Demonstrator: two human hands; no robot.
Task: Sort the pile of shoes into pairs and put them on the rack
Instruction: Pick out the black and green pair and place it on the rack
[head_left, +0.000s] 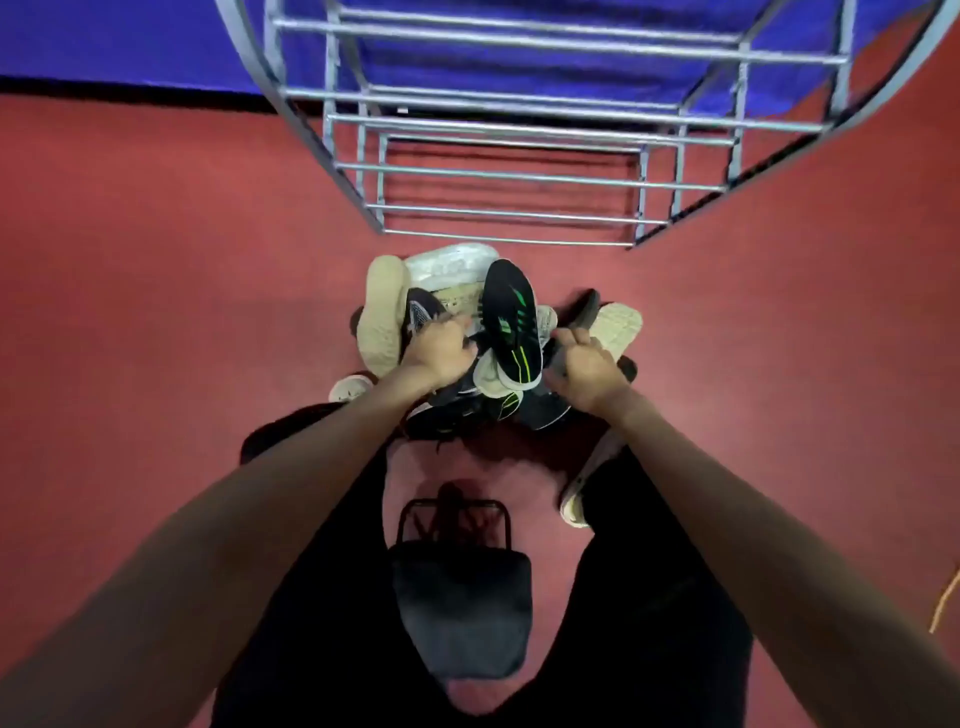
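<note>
A pile of shoes (452, 291) lies on the red floor just in front of a metal rack (519, 176) whose shelves hold nothing. On top of the pile a black shoe with green stripes (511, 317) lies sole up. A beige sole (382, 317) sticks out on the left and a white shoe (449, 262) lies at the back. My left hand (439, 351) closes on a dark shoe (418, 314) at the pile's left side. My right hand (584, 369) grips a dark grey shoe (584, 309) on the right.
A blue cloth (130, 41) hangs behind the rack. Another pale sole (615, 325) lies at the pile's right and a light shoe (584, 488) lies by my right leg. A black wire basket with a grey cloth (460, 587) sits between my legs.
</note>
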